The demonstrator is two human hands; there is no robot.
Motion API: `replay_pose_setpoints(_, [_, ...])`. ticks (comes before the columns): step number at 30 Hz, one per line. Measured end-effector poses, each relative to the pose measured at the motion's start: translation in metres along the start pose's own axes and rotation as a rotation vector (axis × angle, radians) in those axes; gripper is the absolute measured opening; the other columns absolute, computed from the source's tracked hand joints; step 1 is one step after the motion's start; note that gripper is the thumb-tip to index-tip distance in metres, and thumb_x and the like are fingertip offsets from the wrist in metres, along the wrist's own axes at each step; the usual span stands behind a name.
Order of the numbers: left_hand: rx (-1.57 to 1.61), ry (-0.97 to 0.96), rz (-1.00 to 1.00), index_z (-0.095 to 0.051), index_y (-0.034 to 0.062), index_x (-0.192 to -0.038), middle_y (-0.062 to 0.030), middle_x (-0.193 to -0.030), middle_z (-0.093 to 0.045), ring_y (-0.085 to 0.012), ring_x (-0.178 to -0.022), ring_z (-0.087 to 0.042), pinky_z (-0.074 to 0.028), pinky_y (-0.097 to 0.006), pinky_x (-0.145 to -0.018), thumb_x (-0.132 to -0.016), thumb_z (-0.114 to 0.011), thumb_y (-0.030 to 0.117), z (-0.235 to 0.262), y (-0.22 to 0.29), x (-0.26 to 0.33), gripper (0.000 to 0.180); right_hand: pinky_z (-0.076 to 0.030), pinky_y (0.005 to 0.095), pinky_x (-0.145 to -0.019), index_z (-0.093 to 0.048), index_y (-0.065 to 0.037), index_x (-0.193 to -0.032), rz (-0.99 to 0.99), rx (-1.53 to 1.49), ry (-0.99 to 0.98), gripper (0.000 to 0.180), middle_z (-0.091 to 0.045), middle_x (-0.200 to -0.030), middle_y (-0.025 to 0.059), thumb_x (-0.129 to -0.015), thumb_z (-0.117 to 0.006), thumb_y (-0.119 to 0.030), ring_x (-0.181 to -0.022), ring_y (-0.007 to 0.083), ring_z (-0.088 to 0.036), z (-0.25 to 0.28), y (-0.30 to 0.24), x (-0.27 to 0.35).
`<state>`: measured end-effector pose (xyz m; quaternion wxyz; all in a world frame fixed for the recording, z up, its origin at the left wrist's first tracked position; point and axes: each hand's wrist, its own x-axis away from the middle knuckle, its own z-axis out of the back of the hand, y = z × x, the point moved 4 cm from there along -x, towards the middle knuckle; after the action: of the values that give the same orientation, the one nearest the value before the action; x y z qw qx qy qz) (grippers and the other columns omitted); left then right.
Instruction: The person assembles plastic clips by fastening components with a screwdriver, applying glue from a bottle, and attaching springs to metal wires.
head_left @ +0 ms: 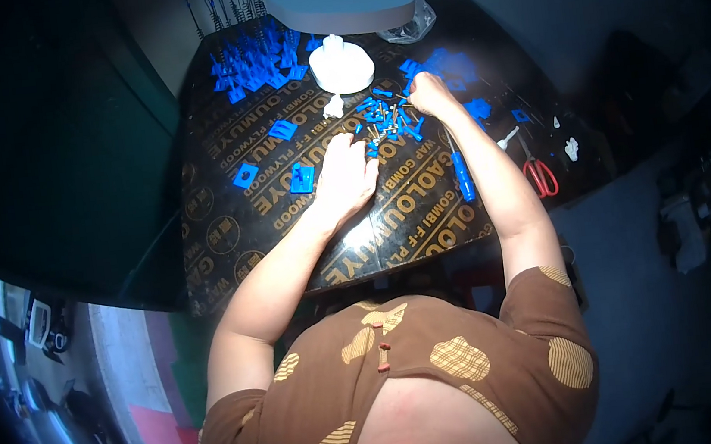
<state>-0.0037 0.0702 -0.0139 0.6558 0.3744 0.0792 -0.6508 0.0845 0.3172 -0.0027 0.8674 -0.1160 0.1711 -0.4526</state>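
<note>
My left hand (345, 175) rests low over the dark printed board, its fingers curled beside a loose pile of small blue plastic pieces and screws (391, 119). Whatever lies between those fingers is hidden. Farther off to the right, my right hand (431, 95) is closed at the edge of a heap of blue plastic parts (452, 66). Its fingertips are covered, so I cannot make out what they hold. A blue-handled screwdriver (463, 178) lies beside my right forearm. Left of my left hand lie blue square plates (301, 178), with another plate (246, 176) farther left.
A white lamp (342, 67) with a broad grey head (341, 2) stands at the back. Blue parts with upright springs (256, 63) crowd the far left corner. Red-handled scissors (541, 177) and white scraps (571, 149) lie on the right. A clear plastic bag (415, 25) sits behind.
</note>
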Motion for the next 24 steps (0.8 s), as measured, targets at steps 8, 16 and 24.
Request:
replay_pose_setpoints(8, [-0.011, -0.007, 0.001, -0.058, -0.0101, -0.107, -0.0279, -0.114, -0.053, -0.0399, -0.111, -0.050, -0.039, -0.045, -0.100, -0.082, -0.061, 0.022, -0.001, 0.000, -0.001, 0.040, -0.048, 0.0366, -0.067, -0.067, 0.001, -0.078, -0.090, -0.208, -0.088, 0.011, -0.067, -0.075, 0.0150, -0.070, -0.068, -0.005, -0.074, 0.0219, -0.064, 0.018, 0.043, 0.004])
replay_pose_setpoints(16, [-0.037, -0.067, 0.051, -0.058, -0.0083, -0.111, -0.0272, -0.120, -0.051, -0.0388, -0.114, -0.049, -0.039, -0.042, -0.101, -0.085, -0.059, 0.022, 0.000, -0.003, -0.001, 0.039, -0.050, 0.0391, -0.074, -0.068, 0.000, -0.078, -0.083, -0.030, -0.124, 0.011, -0.068, -0.080, 0.0172, -0.070, -0.068, -0.007, -0.081, 0.0271, -0.067, 0.026, 0.042, 0.026])
replay_pose_setpoints(24, [-0.005, 0.003, 0.001, -0.057, -0.0098, -0.107, -0.0287, -0.113, -0.052, -0.0402, -0.109, -0.050, -0.040, -0.045, -0.098, -0.081, -0.062, 0.020, -0.001, -0.003, 0.001, 0.040, -0.052, 0.0445, -0.080, -0.070, -0.003, -0.087, 0.179, -0.125, 0.073, 0.016, -0.066, -0.088, 0.0237, -0.078, -0.059, -0.009, -0.090, 0.0387, -0.065, 0.025, -0.010, 0.017])
